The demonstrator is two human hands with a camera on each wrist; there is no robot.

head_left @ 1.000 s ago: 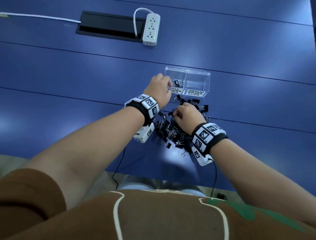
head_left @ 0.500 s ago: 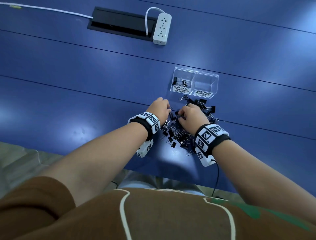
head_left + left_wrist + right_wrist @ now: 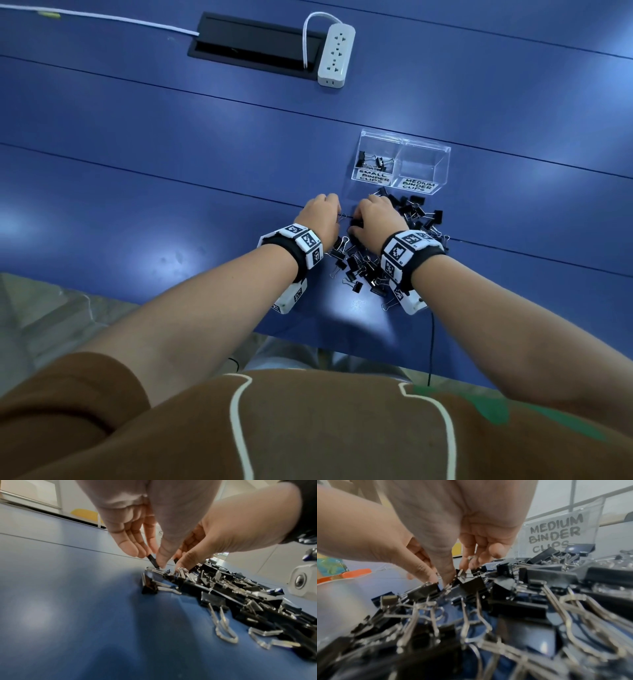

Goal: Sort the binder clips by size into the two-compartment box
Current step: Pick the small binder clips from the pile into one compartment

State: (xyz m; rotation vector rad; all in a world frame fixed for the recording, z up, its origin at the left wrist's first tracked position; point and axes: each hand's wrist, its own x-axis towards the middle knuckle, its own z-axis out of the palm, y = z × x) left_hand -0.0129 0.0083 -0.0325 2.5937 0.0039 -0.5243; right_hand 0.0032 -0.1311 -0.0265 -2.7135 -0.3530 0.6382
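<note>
A pile of black binder clips [image 3: 370, 263] with silver handles lies on the blue table, just in front of the clear two-compartment box [image 3: 442, 154]. The left compartment, labelled small, holds a few clips [image 3: 371, 162]; the one labelled medium [image 3: 556, 532] is bare. Both hands meet at the pile's far left edge. My left hand [image 3: 334, 214] pinches a small black clip [image 3: 153, 561] between thumb and fingers. My right hand [image 3: 359, 219] is right beside it, thumb and fingers pinching a clip [image 3: 467, 574] on top of the pile.
A white power strip [image 3: 335, 54] and a black cable hatch [image 3: 253, 44] lie far back on the table [image 3: 137, 154]. The table's near edge runs just under my wrists. Clips spread right of my right hand towards the box.
My left hand has come back from the box's small compartment down to the pile beside my right hand. The right hand has stayed on the pile.
</note>
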